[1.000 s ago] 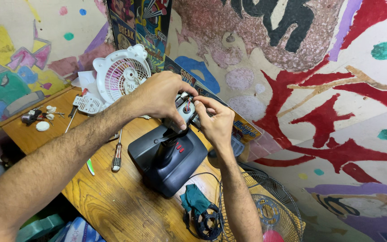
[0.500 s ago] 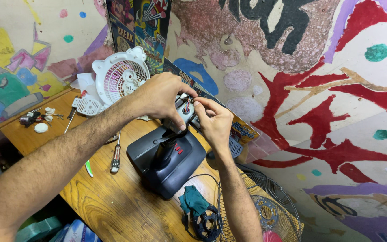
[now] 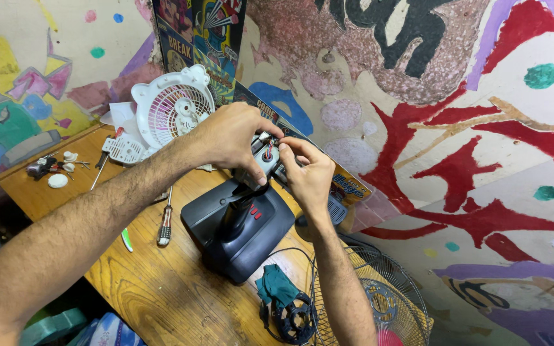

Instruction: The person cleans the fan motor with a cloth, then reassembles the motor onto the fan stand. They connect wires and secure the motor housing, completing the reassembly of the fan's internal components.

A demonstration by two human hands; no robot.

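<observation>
— Between the two hands, what can you make out?
— Little. A small grey switch unit [image 3: 268,156] with coloured wires sits atop the neck of the black fan base [image 3: 238,225]; fingers hide most of it.
— How are the hands posed?
— Left hand [image 3: 229,138] arches over from the left, fingers curled around the unit, thumb pressing its front. Right hand [image 3: 309,173] comes from below, thumb and forefinger pinched on its right edge.
— Where's the base?
— Standing on the wooden desk [image 3: 155,291], near the wall edge.
— Anything else?
— A screwdriver [image 3: 165,221] lies just left of it; a white fan housing [image 3: 171,109] leans behind; a wire grille [image 3: 379,301] is cut off below.
</observation>
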